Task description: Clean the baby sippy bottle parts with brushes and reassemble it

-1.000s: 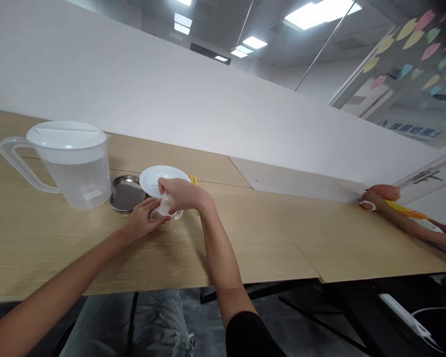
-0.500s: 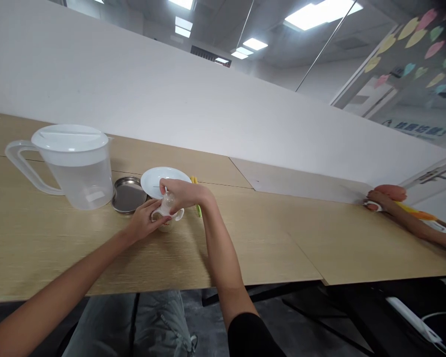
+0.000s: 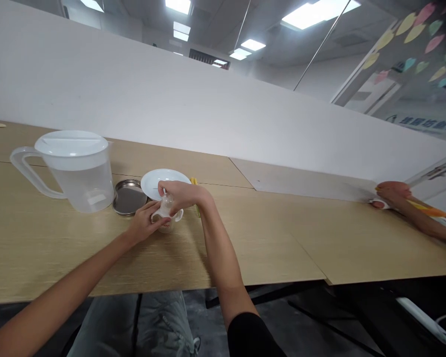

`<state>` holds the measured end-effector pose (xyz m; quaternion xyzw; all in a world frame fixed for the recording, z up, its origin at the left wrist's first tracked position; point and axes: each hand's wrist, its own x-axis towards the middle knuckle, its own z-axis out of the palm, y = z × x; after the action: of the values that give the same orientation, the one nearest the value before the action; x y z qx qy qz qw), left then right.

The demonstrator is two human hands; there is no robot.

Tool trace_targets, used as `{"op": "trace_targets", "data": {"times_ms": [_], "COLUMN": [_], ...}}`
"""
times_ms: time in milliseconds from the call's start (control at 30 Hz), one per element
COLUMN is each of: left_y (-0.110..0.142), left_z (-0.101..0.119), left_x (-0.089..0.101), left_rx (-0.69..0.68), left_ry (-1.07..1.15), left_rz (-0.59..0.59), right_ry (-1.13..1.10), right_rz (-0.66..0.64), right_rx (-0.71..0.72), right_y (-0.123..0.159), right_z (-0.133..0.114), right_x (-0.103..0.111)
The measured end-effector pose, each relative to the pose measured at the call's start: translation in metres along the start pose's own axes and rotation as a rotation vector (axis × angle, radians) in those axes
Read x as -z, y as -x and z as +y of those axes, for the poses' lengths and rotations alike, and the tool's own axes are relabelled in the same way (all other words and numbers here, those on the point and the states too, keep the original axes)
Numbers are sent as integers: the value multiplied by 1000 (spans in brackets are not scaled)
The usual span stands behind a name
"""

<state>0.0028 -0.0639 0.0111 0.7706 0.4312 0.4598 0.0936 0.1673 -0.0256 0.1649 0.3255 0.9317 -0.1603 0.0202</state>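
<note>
Hands met low over the wooden table (image 3: 260, 253). The right hand (image 3: 182, 194) came in from above, its fingertips (image 3: 160, 187) pinched closed on a clear silicone teat (image 3: 166, 204), which stood at the top of a small white two-handled cup (image 3: 167, 223). The left hand (image 3: 144, 220) curled nearly shut around the cup from the near side, its fingers (image 3: 154, 218) against the cup's body and one white handle showing beyond them. Whether the cup's base touched the table could not be told, since the fingers hid most of it.

Just behind the hands sat a white plate (image 3: 163, 181), partly covered by the right hand, with a yellow utensil (image 3: 195, 191) poking out beside it. To the left, a shallow steel dish (image 3: 128, 197) showed its dark, shiny base. Beyond that stood a clear plastic pitcher (image 3: 83, 186) with a white lid (image 3: 71, 143), holding what looked like water. Far off at the right edge, a co-worker's hand (image 3: 390, 194) rested by an orange and yellow item (image 3: 427, 208), well apart from everything else.
</note>
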Motion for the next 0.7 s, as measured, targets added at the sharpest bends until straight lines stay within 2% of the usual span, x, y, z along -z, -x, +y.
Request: {"op": "trace_targets", "data": {"times_ms": [333, 700], "left_y": [-4, -3], "left_z": [4, 4], "left_x": [4, 3], "left_rx": [7, 92], "left_ry": [42, 80], "left_rz": [-60, -38], "right_ry": [90, 180], "right_rz": [54, 88], "right_rx": [-71, -68], "right_y": [1, 3], "right_z": [-13, -18], "right_x": [-4, -12]}}
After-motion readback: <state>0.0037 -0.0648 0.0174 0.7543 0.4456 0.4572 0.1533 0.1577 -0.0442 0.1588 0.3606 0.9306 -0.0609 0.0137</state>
